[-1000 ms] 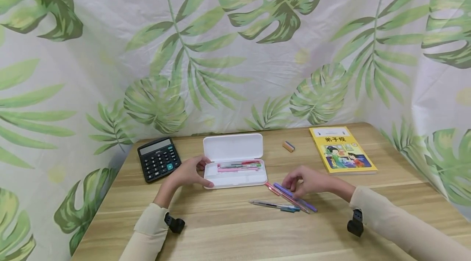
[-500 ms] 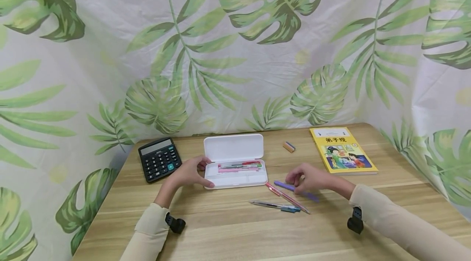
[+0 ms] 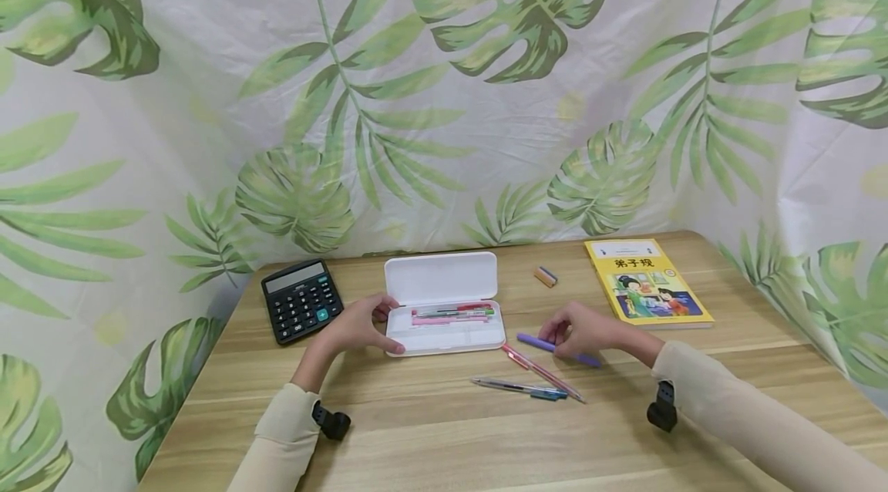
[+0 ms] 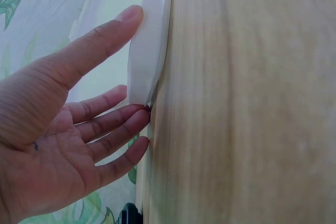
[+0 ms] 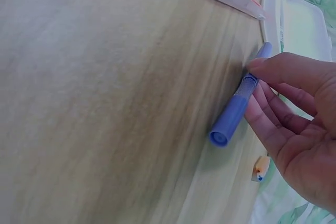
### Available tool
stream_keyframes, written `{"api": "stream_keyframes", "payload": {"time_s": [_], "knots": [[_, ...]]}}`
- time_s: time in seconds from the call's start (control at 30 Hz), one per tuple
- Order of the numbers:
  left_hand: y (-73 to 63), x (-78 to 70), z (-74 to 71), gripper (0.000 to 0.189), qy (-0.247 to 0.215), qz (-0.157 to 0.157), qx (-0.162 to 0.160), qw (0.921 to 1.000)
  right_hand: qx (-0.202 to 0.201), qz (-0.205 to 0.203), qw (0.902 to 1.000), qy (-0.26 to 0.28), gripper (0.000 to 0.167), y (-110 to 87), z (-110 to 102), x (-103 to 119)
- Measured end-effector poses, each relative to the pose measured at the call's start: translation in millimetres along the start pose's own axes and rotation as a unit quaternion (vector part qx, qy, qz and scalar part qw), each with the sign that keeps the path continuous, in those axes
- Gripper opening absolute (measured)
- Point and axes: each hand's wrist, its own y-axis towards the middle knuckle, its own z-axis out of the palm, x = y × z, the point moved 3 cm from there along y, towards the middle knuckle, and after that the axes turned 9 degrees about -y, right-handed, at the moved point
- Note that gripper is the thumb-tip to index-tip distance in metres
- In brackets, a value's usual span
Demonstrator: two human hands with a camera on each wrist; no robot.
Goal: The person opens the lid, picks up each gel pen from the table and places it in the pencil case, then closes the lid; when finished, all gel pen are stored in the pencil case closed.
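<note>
A white pencil case lies with its lid raised. Several pens in pink, red and green lie inside its tray. My left hand holds the case at its left end, thumb at the front corner and fingers by the back; in the left wrist view the thumb touches the case's edge. My right hand pinches a purple pen between thumb and fingers, right of the case and low over the table. Nearby lie a red pen and a clear pen with a blue-green cap.
A black calculator lies left of my left hand. Behind the right hand is a small orange-and-blue eraser-like block. A yellow book lies at the back right. A leaf-patterned curtain hangs behind the wooden table.
My right hand has moved slightly back and away from the loose pens, shifting the purple pen off the red one. The left hand stays at the pencil case.
</note>
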Motion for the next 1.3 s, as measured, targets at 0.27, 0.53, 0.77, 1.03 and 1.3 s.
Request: {"api": "stream_keyframes", "payload": {"time_s": [0.27, 0.53, 0.77, 1.03, 1.3], "knots": [[-0.4, -1.2, -0.3, 0.078, 0.0, -0.004, 0.001, 1.0, 0.003, -0.007, 0.9996, 0.028, 0.025, 3.0, -5, 0], [-1.6, -0.7, -1.5, 0.077, -0.002, -0.002, 0.001, 1.0, -0.021, -0.022, 0.9989, 0.036, 0.024, 8.7, -15, 9], [-1.4, 0.0, -1.3, 0.077, -0.001, -0.002, -0.001, 1.0, -0.037, -0.054, 0.9965, 0.053, 0.022, 16.3, -19, 21], [-0.9, 0.1, -1.0, 0.078, 0.001, -0.006, 0.0, 1.0, -0.049, -0.054, 0.9956, 0.058, 0.022, 34.0, -17, 34], [-2.1, -1.2, -0.9, 0.077, -0.001, 0.002, 0.0, 1.0, -0.076, -0.072, 0.993, 0.054, 0.023, 57.5, -17, 57]]}}
